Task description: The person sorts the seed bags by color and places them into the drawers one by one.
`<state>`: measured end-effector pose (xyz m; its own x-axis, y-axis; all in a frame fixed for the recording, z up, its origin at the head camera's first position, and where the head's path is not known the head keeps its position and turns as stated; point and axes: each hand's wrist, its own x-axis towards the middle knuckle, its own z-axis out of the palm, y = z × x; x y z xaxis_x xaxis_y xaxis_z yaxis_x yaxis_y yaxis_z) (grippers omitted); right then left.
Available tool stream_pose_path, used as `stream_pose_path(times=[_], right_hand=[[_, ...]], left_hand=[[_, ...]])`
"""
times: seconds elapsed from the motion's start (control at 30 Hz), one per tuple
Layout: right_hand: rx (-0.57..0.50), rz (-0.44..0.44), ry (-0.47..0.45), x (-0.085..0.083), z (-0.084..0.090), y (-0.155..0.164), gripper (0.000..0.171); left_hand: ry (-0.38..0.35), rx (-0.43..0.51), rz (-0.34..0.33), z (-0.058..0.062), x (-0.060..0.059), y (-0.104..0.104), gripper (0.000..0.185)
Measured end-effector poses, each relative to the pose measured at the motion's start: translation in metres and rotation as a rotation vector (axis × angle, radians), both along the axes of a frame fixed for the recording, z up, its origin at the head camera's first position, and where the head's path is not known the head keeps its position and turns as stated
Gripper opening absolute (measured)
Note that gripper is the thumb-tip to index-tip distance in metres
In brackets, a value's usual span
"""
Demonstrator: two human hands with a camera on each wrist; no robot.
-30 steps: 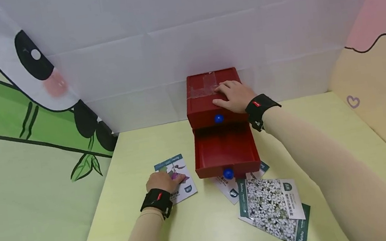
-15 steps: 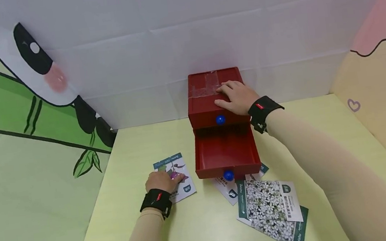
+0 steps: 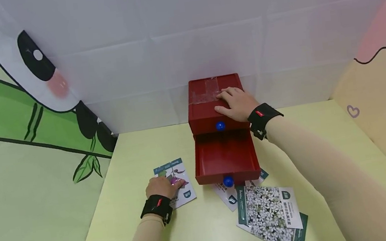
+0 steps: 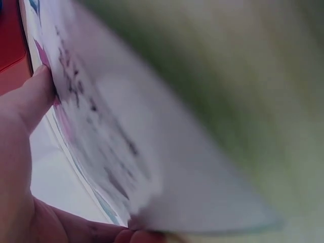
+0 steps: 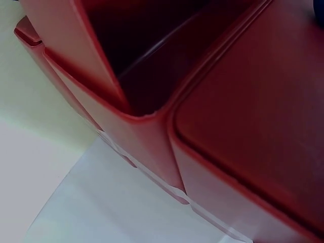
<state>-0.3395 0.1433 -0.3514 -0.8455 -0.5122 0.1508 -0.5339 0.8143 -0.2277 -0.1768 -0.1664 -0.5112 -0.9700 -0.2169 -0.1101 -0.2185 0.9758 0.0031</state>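
Observation:
My left hand grips a seed packet with a purple flower picture, at the left of the table. In the left wrist view the thumb lies on the face of the packet and the other fingers are at its lower edge. My right hand rests on top of a red drawer unit, fingers spread loosely and holding nothing. Below it, the unit's lower drawer is pulled out, with nothing inside. The upper drawer, with a blue knob, is closed. The right wrist view shows the unit's red side close up.
Two packets with white flowers overlap at the front right, the upper packet covering part of the lower packet. Another packet lies partly hidden under the drawer front. A white cloth backdrop stands behind the pale yellow table.
The head view has tilted slightly, shifting the scene a little. Both hands, the packets and the drawer unit keep their places.

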Motion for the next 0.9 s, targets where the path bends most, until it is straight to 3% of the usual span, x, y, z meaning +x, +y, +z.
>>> stream_pose_path(times=[0.27,0.43,0.6,0.73,0.9], right_hand=[[0.006,-0.012,0.002,0.000,0.005,-0.002,0.056],[0.019,-0.047,0.002,-0.001,0.009,0.005,0.057],[0.026,-0.073,0.003,-0.002,0.010,0.011,0.058],[0.024,-0.075,0.007,0.002,0.008,0.010,0.057],[0.022,-0.059,0.014,0.007,0.003,0.003,0.056]], left_hand=[[-0.005,0.049,0.044,0.006,-0.004,-0.003,0.074],[0.005,0.173,0.127,0.001,-0.017,-0.005,0.079],[0.072,0.340,0.178,-0.006,-0.023,-0.012,0.080],[0.120,0.496,0.170,-0.002,-0.017,-0.017,0.069],[0.161,0.600,0.144,0.001,-0.007,-0.031,0.050]])
